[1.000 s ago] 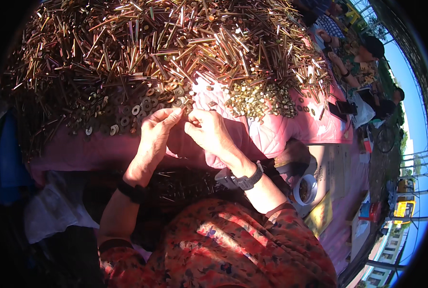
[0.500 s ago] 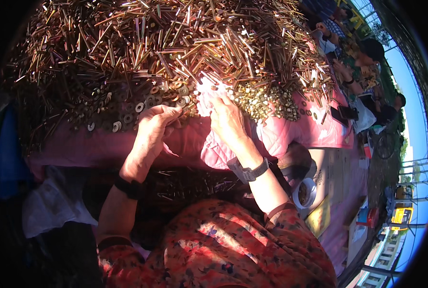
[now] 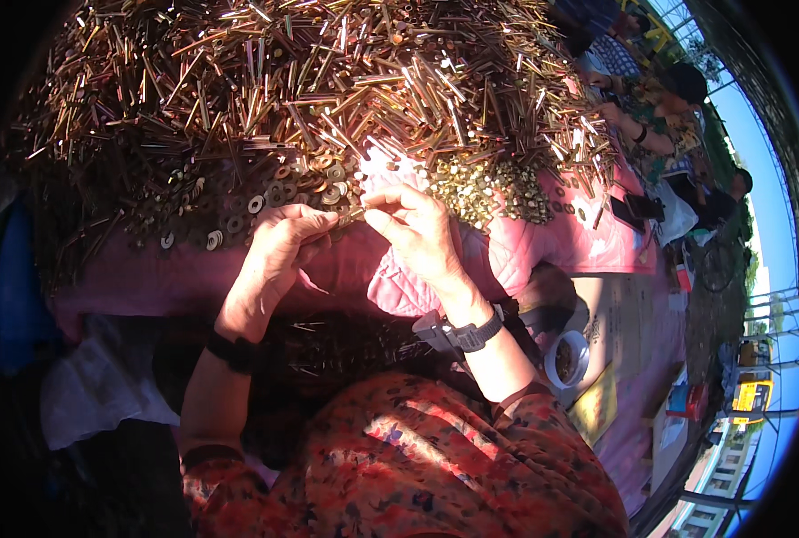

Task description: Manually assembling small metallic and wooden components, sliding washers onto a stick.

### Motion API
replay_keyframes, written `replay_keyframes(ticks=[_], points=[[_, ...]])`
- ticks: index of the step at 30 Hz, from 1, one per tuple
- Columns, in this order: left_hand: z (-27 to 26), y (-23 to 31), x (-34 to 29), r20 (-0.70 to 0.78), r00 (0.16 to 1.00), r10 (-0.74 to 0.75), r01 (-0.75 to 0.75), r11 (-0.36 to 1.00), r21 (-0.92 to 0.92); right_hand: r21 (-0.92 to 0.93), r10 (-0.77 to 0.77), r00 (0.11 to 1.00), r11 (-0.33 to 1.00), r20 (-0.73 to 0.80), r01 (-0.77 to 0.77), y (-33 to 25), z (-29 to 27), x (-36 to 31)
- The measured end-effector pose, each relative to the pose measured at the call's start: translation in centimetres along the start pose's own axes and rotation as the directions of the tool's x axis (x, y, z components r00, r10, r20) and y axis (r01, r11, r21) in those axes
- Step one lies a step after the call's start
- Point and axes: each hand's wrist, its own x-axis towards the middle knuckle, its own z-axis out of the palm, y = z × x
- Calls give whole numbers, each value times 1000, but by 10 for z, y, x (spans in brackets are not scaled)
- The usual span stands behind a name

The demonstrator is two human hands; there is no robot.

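Note:
My left hand [image 3: 278, 240] is closed in a pinch on a thin brass-coloured metal rod [image 3: 351, 216], which points toward my right hand. My right hand [image 3: 422, 235] has its thumb and fingers pinched together at the rod's far end; whatever small piece is in them is hidden. Just beyond my left hand lie flat metal washers [image 3: 274, 194]. A heap of small shiny nuts [image 3: 494, 190] lies beyond my right hand. Behind these spreads a big pile of brassy metal rods and tubes [image 3: 301, 81].
A pink quilted cloth [image 3: 148, 273] covers the table. Dark phones [image 3: 637, 211] lie at its right edge. A white bowl [image 3: 567, 360] with small pieces stands lower right, near a red container [image 3: 685, 402]. Other people [image 3: 655, 117] sit at the right.
My right hand has come away from the cloth beside the nuts and moved left, its fingertips now meeting the rod in my left hand. My left hand has hardly moved.

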Motion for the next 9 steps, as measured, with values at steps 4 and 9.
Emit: replay_keyframes(ticks=[4,9], points=[[0,3,-3,9,1000,-20,20,1000,-13,-67,-86,995,994,-51,83,-4,8,-7],[-2,1,0,66,997,31,-34,999,38,-58,-69,996,996,-62,65,-4,8,-9]])
